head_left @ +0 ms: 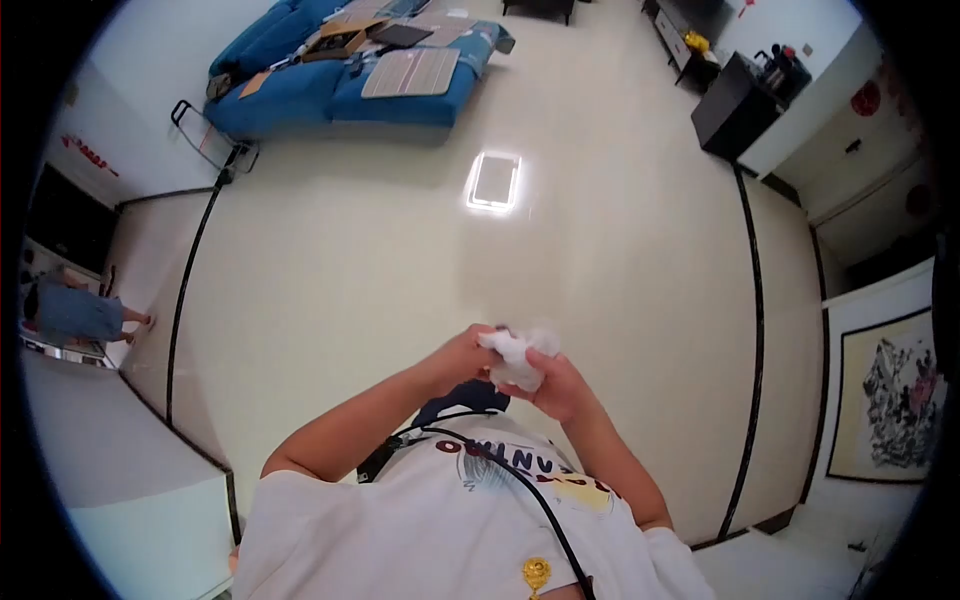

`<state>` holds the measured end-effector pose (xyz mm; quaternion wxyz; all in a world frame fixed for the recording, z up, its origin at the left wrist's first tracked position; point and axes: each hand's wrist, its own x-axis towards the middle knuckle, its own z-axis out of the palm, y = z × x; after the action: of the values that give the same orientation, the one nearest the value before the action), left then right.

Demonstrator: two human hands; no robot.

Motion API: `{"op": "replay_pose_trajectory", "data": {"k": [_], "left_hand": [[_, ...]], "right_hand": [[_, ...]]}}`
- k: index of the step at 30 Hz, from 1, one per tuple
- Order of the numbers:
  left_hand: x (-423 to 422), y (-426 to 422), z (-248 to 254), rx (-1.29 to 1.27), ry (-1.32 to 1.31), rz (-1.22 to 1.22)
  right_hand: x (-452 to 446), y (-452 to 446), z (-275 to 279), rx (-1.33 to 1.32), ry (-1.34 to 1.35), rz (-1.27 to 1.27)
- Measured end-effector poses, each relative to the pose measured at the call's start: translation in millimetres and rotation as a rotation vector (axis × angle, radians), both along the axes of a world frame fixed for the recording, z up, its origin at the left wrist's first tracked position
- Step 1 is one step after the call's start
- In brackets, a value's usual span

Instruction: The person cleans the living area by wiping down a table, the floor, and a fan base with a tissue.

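Far past the fingers (543, 366) and a bit to the left, a big blue sofa (290, 100) holds a striped mat (412, 74) and an open box (338, 42). A bright patch of light (494, 182) shines on the floor (620, 240) past the fingers, and a dark cabinet (735, 105) stands far up to their right. Way out right of the fingers hangs a picture (888, 395), and way out left is a person (82, 312) in blue.

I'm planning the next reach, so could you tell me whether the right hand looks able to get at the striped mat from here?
Probably not: the striped mat lies on the blue sofa, beyond a stretch of floor, and the right hand holds a white bundle near the body.
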<state>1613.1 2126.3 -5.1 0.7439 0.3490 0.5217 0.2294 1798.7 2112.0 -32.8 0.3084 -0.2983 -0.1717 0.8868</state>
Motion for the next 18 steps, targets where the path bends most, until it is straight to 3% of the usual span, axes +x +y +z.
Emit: {"op": "replay_pose_trajectory", "data": {"k": [1,2,3,5,6,8,9,11,15,18], "left_hand": [[8.7,32.3,-14.2,0.087,0.262,-0.061],[15.0,60.5,-55.6,0.418,0.172,-0.063],[24.5,92.4,-52.8,0.905,0.529,-0.367],[60.7,153.5,-33.4,0.356,0.311,-0.265],[77.6,186.0,-21.6,0.361,0.311,-0.284],[112.6,248.7,-0.3,0.307,0.095,-0.662],[129.9,278.4,7.3,0.302,0.092,-0.699],[165.2,331.4,11.6,0.041,-0.117,-0.764],[201.4,460.6,-16.8,0.028,-0.146,-0.769],[164.8,558.3,-58.2,0.168,0.127,-0.557]], "right_hand": [[7.5,29.1,-5.3,-0.011,-0.008,-0.016],[15.4,55.5,10.4,-0.095,-0.032,-0.089],[24.5,78.4,16.0,-0.098,-0.030,-0.093],[49.5,120.5,25.9,-0.202,-0.082,-0.259],[63.0,139.9,23.1,-0.200,-0.077,-0.277],[94.6,172.7,7.2,-0.259,0.028,-0.562],[112.1,188.1,3.5,-0.302,0.178,-0.657],[142.8,217.0,7.9,-0.306,0.280,-0.811],[209.3,305.4,16.1,-0.177,0.395,-0.893],[252.2,383.8,18.9,-0.074,0.346,-0.910]]}}
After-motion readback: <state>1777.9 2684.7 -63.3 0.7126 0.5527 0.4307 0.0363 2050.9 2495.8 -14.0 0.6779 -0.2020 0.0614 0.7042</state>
